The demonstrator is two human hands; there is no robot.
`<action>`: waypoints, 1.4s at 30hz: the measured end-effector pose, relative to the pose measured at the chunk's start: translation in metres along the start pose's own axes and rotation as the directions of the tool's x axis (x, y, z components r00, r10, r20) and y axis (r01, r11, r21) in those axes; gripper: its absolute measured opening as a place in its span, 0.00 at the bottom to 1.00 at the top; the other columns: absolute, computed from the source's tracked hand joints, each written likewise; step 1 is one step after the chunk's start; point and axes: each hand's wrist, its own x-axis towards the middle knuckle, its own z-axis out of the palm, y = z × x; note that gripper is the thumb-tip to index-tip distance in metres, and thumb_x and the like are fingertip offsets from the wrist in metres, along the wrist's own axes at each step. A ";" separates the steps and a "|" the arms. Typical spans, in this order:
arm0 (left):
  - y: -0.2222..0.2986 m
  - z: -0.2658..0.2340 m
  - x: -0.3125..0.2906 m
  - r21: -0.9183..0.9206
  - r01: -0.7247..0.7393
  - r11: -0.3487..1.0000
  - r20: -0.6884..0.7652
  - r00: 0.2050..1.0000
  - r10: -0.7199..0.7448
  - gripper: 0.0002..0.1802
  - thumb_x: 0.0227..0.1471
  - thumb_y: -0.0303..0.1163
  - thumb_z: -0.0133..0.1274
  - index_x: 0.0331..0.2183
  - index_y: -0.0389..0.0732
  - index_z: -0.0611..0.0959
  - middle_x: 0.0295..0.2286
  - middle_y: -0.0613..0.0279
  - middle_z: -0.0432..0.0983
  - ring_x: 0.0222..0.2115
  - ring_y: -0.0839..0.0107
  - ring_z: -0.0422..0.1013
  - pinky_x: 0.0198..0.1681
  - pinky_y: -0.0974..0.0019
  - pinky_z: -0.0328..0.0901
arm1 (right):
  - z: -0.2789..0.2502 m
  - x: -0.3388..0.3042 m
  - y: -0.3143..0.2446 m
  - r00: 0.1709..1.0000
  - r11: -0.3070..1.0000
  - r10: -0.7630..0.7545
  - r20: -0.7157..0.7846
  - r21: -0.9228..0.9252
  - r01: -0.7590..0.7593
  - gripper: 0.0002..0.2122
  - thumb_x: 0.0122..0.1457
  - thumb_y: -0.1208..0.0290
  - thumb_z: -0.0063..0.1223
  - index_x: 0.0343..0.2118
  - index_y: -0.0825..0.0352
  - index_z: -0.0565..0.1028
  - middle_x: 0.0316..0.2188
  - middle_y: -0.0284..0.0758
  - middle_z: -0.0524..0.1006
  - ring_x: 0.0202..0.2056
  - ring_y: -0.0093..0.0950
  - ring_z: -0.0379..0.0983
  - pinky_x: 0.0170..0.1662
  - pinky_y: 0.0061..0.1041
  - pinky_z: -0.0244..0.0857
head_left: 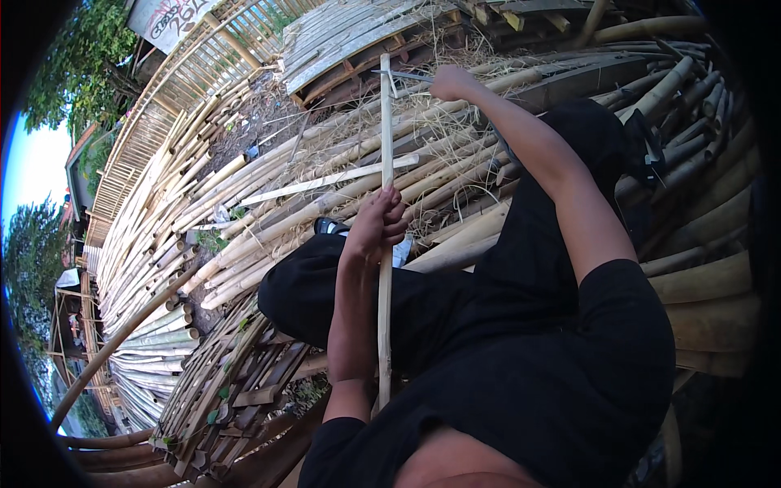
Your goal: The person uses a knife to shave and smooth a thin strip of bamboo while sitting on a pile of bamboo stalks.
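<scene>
A long, pale bamboo strip (386, 130) runs upright through the middle of the view, its lower end close to my torso. My left hand (379, 221) is closed around it near its middle. Out ahead, my right hand (453, 84) is closed on the handle of a knife (413, 77). The knife's thin blade crosses the strip close to its far end, and a pale sliver curls off there. The handle is mostly hidden by my fingers.
Bamboo poles (317, 207) lie under and around my legs, with shavings (443, 138) scattered over them. Another pale strip (333, 180) lies across the poles. Beyond are a slatted platform (358, 41) and a bamboo fence (175, 93). Split pieces (220, 390) are heaped at lower left.
</scene>
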 end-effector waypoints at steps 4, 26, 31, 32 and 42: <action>0.004 0.001 0.002 0.008 -0.041 0.999 -0.049 0.998 0.042 0.13 0.62 0.40 0.36 0.25 0.48 0.63 0.13 0.79 0.47 0.09 0.87 0.42 0.10 0.80 0.39 | 0.016 -0.032 -0.044 0.986 0.957 0.015 0.169 0.284 -0.063 0.14 0.47 0.69 0.46 0.32 0.75 0.76 0.31 0.52 0.76 0.36 0.44 0.75 0.41 0.38 0.68; -0.002 0.010 -0.015 -0.005 -0.092 0.996 0.068 0.993 0.092 0.14 0.61 0.43 0.38 0.26 0.47 0.64 0.13 0.77 0.49 0.10 0.86 0.45 0.10 0.80 0.41 | -0.108 -0.003 0.087 0.993 0.962 -0.068 -0.094 -0.269 0.041 0.17 0.44 0.66 0.51 0.28 0.79 0.75 0.27 0.54 0.76 0.30 0.45 0.75 0.33 0.36 0.69; 0.001 0.013 -0.005 0.089 -0.147 0.985 0.053 0.988 0.143 0.14 0.60 0.43 0.39 0.27 0.46 0.66 0.13 0.77 0.51 0.10 0.86 0.46 0.11 0.79 0.43 | -0.096 -0.028 0.039 0.998 0.976 -0.063 -0.026 -0.209 0.056 0.17 0.45 0.64 0.51 0.27 0.79 0.74 0.28 0.53 0.76 0.33 0.45 0.75 0.36 0.37 0.68; 0.002 0.011 -0.003 0.097 -0.167 0.981 0.056 0.985 0.162 0.14 0.60 0.43 0.39 0.27 0.46 0.66 0.13 0.77 0.51 0.10 0.86 0.46 0.11 0.79 0.43 | -0.094 -0.032 0.030 0.993 0.975 -0.079 -0.091 -0.214 0.058 0.17 0.46 0.63 0.50 0.28 0.78 0.74 0.28 0.52 0.76 0.33 0.45 0.74 0.37 0.37 0.68; 0.004 0.013 0.016 0.128 -0.205 0.970 -0.069 0.974 0.215 0.14 0.61 0.42 0.39 0.27 0.45 0.66 0.13 0.77 0.50 0.10 0.87 0.46 0.11 0.79 0.42 | -0.074 -0.087 -0.051 0.946 0.949 -0.312 -0.089 -0.084 0.305 0.15 0.48 0.64 0.47 0.29 0.74 0.76 0.27 0.47 0.77 0.34 0.41 0.75 0.41 0.37 0.69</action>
